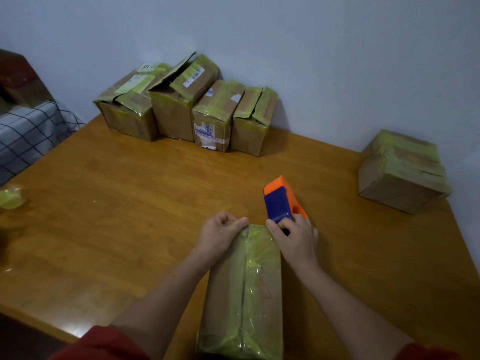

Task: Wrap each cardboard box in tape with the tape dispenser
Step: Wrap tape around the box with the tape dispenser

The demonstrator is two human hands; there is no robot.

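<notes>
Near centre of the table [130,203], a tape-wrapped cardboard box [246,289]; left hand [223,235] curls over its far end, right hand [296,239] grips the orange-and-blue tape dispenser [279,201] beside its far right corner.

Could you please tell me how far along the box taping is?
Apparently done: the box on the right looks fully taped. In hand: the left hand holds the near box while the right hand grips the tape dispenser at its far end. Left: four boxes by the wall, some flaps gaping.
</notes>
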